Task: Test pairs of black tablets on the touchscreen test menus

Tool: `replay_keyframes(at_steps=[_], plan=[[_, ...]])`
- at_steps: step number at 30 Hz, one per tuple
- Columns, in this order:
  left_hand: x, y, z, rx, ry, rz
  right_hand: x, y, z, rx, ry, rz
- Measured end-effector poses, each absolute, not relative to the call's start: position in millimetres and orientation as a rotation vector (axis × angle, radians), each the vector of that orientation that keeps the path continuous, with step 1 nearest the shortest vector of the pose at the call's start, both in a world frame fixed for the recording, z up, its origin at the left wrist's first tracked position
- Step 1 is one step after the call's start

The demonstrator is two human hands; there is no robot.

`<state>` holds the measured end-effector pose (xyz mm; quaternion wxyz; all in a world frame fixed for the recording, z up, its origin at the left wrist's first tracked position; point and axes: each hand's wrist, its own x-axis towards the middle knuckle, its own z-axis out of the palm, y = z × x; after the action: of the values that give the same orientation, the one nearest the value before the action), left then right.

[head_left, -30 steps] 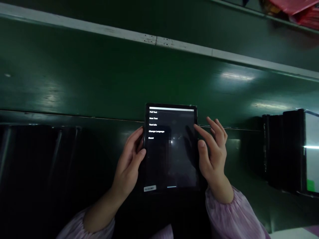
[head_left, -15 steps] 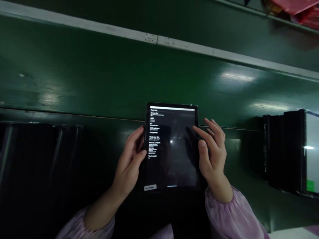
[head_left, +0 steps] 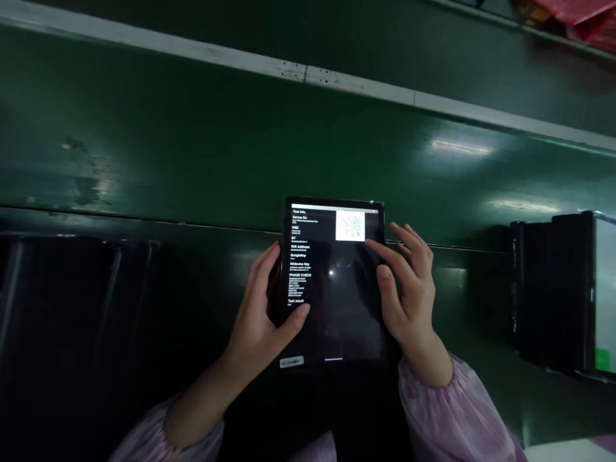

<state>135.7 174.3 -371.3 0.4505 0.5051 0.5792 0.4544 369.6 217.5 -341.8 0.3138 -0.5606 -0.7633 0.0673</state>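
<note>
A black tablet (head_left: 344, 301) is in front of me, its screen lit with white lines of test information on the left side. Near the screen's top right, a white square with a QR code (head_left: 350, 226) shows. My left hand (head_left: 260, 314) grips the tablet's left edge, with the thumb over the screen near the "Test result" line. A barcode sticker (head_left: 291, 362) lies at the lower left of the tablet. My right hand (head_left: 409, 282) is at the right edge with fingers apart, its index fingertip just below the QR code; whether it touches the glass I cannot tell.
Stacked black tablets (head_left: 548, 289) stand at the right, the outermost with a pale face and a green mark. Dark objects (head_left: 58, 321) line the left side. A pale strip (head_left: 216, 58) crosses the green bench (head_left: 216, 147). Red material (head_left: 582, 19) lies at the top right.
A QR code has appeared on the screen. My left thumb has reached farther over the glass to the right. The right index finger has shifted slightly left.
</note>
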Motion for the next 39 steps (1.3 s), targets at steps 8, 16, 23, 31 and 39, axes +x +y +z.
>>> replay_keyframes(at_steps=[8, 16, 23, 31, 39], plan=[[135.1, 174.8, -366.9, 1.118, 1.394, 1.13, 364.6, 234.6, -342.5, -1.471, -2.071, 0.156], [134.6, 173.3, -365.8, 1.101, 1.383, 1.143, 363.7, 237.3, -348.7, -1.533, -2.116, 0.047], [135.5, 174.4, -366.6, 1.102, 1.375, 1.163, 371.1, 230.1, -341.3, -1.446, -1.977, 0.183], [135.7, 174.1, -366.5, 1.066, 1.392, 1.156, 369.7, 211.1, -340.9, -1.334, -1.907, 0.06], [133.9, 175.4, -363.9, 1.019, 1.416, 1.153, 371.5, 209.8, -346.9, -1.403, -2.008, 0.068]])
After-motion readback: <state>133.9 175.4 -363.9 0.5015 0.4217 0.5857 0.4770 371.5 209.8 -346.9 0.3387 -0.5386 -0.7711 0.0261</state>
